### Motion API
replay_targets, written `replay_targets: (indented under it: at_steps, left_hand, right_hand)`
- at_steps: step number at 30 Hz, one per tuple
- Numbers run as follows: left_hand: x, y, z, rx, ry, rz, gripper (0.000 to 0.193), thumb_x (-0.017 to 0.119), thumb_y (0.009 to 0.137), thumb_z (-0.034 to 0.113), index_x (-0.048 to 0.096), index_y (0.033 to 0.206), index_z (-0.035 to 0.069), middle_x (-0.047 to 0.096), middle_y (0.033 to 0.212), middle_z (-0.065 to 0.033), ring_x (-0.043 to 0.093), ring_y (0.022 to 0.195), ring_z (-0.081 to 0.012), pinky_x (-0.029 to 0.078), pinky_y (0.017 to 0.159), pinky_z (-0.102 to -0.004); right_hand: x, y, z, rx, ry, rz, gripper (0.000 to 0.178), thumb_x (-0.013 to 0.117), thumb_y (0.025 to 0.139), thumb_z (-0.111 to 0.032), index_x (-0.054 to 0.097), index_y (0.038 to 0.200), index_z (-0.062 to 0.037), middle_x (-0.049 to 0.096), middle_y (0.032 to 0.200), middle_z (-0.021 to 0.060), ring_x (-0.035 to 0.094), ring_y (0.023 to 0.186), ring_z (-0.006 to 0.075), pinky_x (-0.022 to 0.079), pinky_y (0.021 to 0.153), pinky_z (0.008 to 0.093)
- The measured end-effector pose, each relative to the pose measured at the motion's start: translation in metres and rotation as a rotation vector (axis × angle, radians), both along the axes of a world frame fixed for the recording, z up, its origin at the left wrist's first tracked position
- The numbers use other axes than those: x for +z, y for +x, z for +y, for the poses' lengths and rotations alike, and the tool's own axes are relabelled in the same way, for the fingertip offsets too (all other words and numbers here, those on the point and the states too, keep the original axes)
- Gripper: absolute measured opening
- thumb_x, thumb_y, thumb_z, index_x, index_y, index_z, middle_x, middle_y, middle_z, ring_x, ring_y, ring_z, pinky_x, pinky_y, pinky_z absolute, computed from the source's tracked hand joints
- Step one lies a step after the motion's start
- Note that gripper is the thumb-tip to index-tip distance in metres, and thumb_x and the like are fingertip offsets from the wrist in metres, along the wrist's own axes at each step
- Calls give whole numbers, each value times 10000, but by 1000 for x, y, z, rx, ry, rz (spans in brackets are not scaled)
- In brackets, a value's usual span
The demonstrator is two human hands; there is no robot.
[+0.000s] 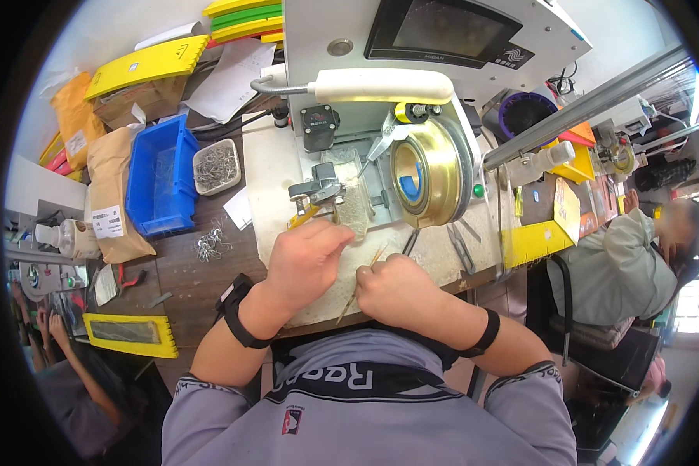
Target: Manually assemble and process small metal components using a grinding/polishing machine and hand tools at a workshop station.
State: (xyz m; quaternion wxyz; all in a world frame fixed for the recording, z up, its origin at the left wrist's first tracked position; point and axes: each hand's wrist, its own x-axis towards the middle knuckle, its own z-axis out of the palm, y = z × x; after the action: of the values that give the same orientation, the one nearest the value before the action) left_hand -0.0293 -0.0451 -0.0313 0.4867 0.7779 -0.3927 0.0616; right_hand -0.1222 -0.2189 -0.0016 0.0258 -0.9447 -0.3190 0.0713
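My left hand is closed in a pinch just in front of the machine's small metal clamp. Whatever lies between its fingertips is too small to make out. Right of it, my right hand is closed round a slim brass-coloured tool. One end of that tool points toward my body, and a thin tip shows above the knuckles. A clear plastic guard stands beside the clamp. Farther right, a gold-coloured reel with blue inside is mounted on the machine.
Left of the machine stand a blue bin and a white tub of small metal hooks, with loose hooks nearby. Pliers lie at right. A white lamp overhangs the work area. Another person sits at right.
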Motion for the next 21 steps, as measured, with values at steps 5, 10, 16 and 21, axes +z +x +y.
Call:
replay_targets:
  at_steps: [5,10,16,21]
  left_hand:
    - [3,-1,1,1,-18,44,96,728,840,-2,720,927,38,659,763,-119,646,662,-296,510,588,-357]
    - [5,-1,4,-1,-38,52,109,728,832,-12,719,929,37,656,767,-121,645,664,-303,510,588,-363]
    - [11,5,10,-45,59,-21,178,729,768,-67,712,915,31,666,784,-122,660,684,-304,522,601,-372]
    - [12,11,15,-60,80,-133,226,729,695,-88,707,889,27,690,808,-114,674,699,-293,538,615,-363]
  right_hand:
    - [3,1,-9,78,80,-149,87,675,741,-174,677,747,-87,609,693,73,674,638,234,534,572,387]
    - [7,-11,-15,-274,520,-248,96,686,722,-65,629,799,-73,626,705,85,664,629,240,527,566,381]
    - [-11,-8,-5,-681,1052,-412,128,681,826,29,687,952,6,710,837,148,697,700,274,549,641,317]
    - [-31,16,5,-680,1007,-518,199,683,877,33,704,1075,44,731,885,165,711,738,264,547,665,310]
